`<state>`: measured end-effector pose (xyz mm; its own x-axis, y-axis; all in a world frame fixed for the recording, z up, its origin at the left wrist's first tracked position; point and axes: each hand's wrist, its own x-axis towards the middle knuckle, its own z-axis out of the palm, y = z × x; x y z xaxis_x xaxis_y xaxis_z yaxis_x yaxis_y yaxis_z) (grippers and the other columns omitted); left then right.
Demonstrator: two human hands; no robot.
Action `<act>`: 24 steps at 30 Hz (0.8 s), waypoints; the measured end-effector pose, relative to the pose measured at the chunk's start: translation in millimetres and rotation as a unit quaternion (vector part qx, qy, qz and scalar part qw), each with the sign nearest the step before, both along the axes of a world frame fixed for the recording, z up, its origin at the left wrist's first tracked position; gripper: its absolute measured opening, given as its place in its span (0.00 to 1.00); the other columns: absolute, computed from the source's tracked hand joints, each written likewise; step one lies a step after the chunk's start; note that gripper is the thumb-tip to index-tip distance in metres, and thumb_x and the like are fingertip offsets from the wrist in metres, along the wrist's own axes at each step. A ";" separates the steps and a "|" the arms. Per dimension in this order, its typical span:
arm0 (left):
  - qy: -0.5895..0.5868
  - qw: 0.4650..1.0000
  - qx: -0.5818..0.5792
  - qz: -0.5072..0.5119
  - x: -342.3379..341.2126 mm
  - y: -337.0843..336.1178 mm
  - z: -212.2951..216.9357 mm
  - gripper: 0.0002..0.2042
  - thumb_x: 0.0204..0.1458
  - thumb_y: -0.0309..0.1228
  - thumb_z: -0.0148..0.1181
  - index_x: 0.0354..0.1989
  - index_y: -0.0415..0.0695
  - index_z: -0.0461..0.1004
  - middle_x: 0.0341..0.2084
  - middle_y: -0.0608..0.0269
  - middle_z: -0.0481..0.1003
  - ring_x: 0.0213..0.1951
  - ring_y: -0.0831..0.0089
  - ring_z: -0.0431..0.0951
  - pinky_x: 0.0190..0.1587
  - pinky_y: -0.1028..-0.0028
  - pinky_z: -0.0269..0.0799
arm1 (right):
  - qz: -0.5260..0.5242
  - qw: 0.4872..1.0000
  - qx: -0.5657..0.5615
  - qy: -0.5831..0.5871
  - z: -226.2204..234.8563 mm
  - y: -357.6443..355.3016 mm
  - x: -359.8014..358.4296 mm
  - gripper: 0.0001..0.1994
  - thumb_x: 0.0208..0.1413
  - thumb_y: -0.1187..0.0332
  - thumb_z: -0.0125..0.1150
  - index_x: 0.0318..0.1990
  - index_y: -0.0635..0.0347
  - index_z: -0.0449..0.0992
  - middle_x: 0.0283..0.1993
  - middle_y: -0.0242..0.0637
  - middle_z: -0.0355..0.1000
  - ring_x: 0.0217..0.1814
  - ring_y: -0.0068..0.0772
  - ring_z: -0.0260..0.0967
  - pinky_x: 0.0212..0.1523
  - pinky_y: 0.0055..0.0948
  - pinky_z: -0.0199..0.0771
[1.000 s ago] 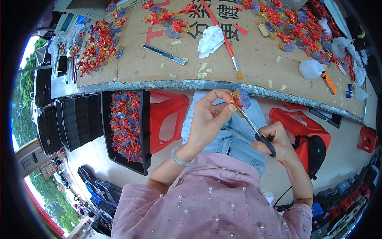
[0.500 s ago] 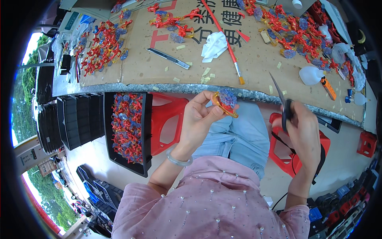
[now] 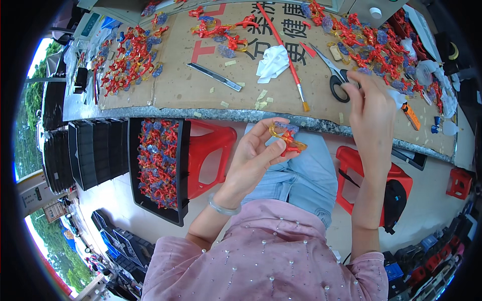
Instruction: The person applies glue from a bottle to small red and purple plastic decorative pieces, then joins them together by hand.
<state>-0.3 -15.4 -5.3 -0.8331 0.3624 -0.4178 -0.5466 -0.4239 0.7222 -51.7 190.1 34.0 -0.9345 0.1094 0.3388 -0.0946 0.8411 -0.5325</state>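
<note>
My left hand [image 3: 256,155] is closed on a small plastic figurine [image 3: 287,139], red with clear yellow and blue parts, just off the table's front edge. Thumb and fingers pinch it at its side. A pair of scissors [image 3: 331,75] with black handles lies on the cardboard, blades pointing away to the left. Right at its handles is my right hand [image 3: 372,103], thumb and forefinger apart; whether a fingertip still touches the handle is hard to see. Other figurines of the same colours lie in a pile [image 3: 131,60] at the left and a larger pile [image 3: 371,45] at the right.
On the cardboard [image 3: 175,93] lie a box cutter [image 3: 214,77], a red-handled brush [image 3: 296,78], a crumpled white tissue [image 3: 272,64] and an orange cutter [image 3: 411,117]. A black crate [image 3: 185,170] of figurines stands left, beside a red stool [image 3: 213,150]; another red stool [image 3: 346,193] stands right.
My right hand has carried the scissors forward and laid them on the cardboard near the right pile. The figurine has turned in my left hand, showing more red and yellow.
</note>
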 end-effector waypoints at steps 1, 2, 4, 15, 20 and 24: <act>0.005 1.000 -0.011 -0.003 -1.0 1.9 -1.6 0.19 0.58 0.25 0.53 0.57 0.37 0.60 0.47 0.50 0.72 0.47 0.59 0.78 0.49 0.67 0.77 | -0.001 1.000 0.004 -0.002 4.2 -3.2 11.5 0.05 0.51 0.76 0.58 0.34 0.68 0.75 0.35 0.46 0.73 0.33 0.50 0.70 0.34 0.42 0.71; 0.003 1.000 -0.009 -0.003 -1.0 3.7 -3.5 0.19 0.58 0.25 0.53 0.57 0.37 0.60 0.47 0.50 0.72 0.47 0.59 0.78 0.49 0.67 0.77 | 0.067 0.993 -0.091 -0.044 7.7 -7.3 25.0 0.07 0.50 0.76 0.60 0.37 0.67 0.76 0.35 0.44 0.74 0.33 0.45 0.72 0.32 0.37 0.71; 0.017 1.000 0.010 -0.003 -1.0 8.8 -5.4 0.17 0.58 0.24 0.52 0.55 0.39 0.60 0.47 0.52 0.73 0.47 0.63 0.77 0.49 0.67 0.77 | 0.130 0.970 -0.184 -0.086 8.4 -13.7 44.4 0.10 0.49 0.76 0.62 0.40 0.65 0.77 0.36 0.43 0.75 0.32 0.40 0.73 0.31 0.33 0.72; 0.044 0.996 -0.029 -0.075 -0.1 24.5 0.4 0.17 0.60 0.26 0.50 0.57 0.36 0.60 0.42 0.53 0.75 0.44 0.72 0.77 0.45 0.71 0.79 | 0.037 0.925 -0.370 -0.076 -44.5 -21.0 78.1 0.06 0.44 0.80 0.65 0.33 0.66 0.78 0.26 0.36 0.74 0.26 0.21 0.69 0.28 0.20 0.67; 0.065 0.995 -0.034 -0.065 4.8 24.0 -7.8 0.16 0.62 0.27 0.49 0.56 0.35 0.60 0.42 0.52 0.75 0.42 0.71 0.79 0.44 0.73 0.79 | 0.053 0.928 -0.361 -0.076 -42.3 -19.7 80.0 0.06 0.44 0.80 0.65 0.33 0.66 0.78 0.28 0.35 0.74 0.26 0.21 0.68 0.29 0.20 0.66; 0.056 0.996 -0.038 -0.059 4.1 25.5 -3.9 0.15 0.61 0.27 0.48 0.55 0.35 0.62 0.41 0.50 0.76 0.41 0.66 0.80 0.43 0.70 0.80 | -0.041 0.923 -0.382 0.031 -46.8 -0.4 87.5 0.14 0.47 0.78 0.66 0.43 0.66 0.74 0.41 0.37 0.74 0.39 0.24 0.69 0.40 0.23 0.67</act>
<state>3.8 10.1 -9.2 -0.8293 0.4319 -0.3545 -0.5033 -0.3021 0.8096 35.8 189.8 -12.8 -0.8940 0.4072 0.1872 -0.0985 0.2288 -0.9685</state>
